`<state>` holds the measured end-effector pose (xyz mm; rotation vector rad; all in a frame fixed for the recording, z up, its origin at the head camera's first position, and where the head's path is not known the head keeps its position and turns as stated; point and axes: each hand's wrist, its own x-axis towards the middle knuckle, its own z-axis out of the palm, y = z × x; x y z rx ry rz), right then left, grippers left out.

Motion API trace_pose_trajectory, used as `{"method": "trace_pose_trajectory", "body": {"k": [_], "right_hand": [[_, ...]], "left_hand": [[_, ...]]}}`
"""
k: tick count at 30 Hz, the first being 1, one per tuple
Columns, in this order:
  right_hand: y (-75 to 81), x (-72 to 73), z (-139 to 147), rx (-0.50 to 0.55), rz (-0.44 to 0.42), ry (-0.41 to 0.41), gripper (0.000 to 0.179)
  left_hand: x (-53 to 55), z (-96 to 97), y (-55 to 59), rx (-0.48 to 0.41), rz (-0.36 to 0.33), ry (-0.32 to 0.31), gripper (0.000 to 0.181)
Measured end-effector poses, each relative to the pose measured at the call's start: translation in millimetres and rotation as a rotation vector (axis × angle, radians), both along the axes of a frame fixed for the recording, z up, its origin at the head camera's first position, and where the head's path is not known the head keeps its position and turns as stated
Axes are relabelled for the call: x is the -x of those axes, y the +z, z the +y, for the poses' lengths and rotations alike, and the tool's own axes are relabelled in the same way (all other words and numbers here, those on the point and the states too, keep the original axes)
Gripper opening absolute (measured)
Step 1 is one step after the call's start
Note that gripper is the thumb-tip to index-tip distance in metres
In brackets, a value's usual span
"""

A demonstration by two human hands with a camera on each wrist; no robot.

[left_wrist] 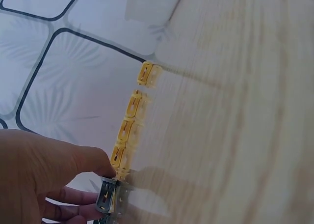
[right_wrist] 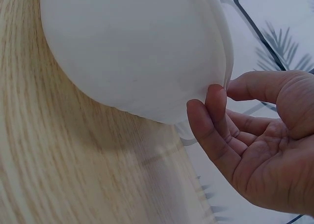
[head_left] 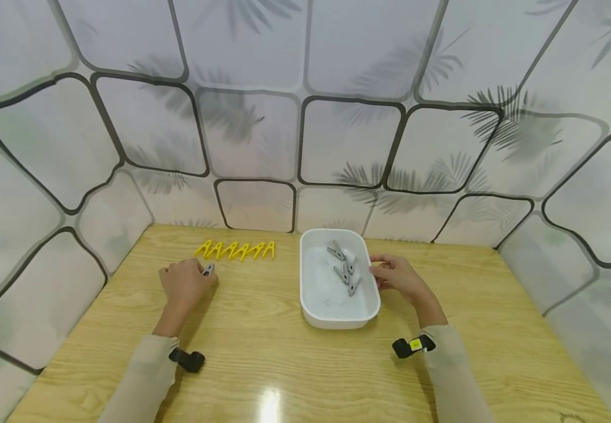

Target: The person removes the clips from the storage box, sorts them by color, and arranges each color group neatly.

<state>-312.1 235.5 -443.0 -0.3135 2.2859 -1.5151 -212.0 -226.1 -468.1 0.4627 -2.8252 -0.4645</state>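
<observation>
Grey clip (head_left: 208,269), at eight o'clock from the yellow clips (head_left: 231,248), is pinched by the left hand (head_left: 185,283); apply light pressure while the right hand (head_left: 399,276) grips the white tray (head_left: 315,291) at three o'clock.

In the head view, we observe bright, even lighting, a glare patch (head_left: 269,405) on the tabletop (head_left: 263,346) and soft shadows beside both sleeves (head_left: 144,373). In the wrist views, we record dimmer, softer images: the wood grain (left_wrist: 240,111) blurs in the left, and the container (right_wrist: 132,42) appears shaded grey in the right.
</observation>
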Motion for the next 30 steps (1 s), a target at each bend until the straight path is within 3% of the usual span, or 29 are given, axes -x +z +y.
{"method": "trace_pose_trajectory", "body": {"k": [15,21,26,30], "right_hand": [[0.6,-1.0,1.1,0.006,0.003,-0.004,0.048],[-0.3,-0.8,1.1,0.014,0.011,0.002,0.048],[-2.0,0.2,1.4,0.014,0.015,0.006,0.048],[-2.6,0.3,0.2,0.020,0.011,0.013,0.048]], "left_hand": [[1.4,4.0,5.2,0.030,0.004,0.028,0.051],[-0.1,6.2,7.6,0.051,0.055,0.021,0.052],[-2.8,9.3,9.1,0.056,0.097,-0.015,0.032],[-5.1,14.2,12.0,0.028,0.142,-0.045,0.042]]}}
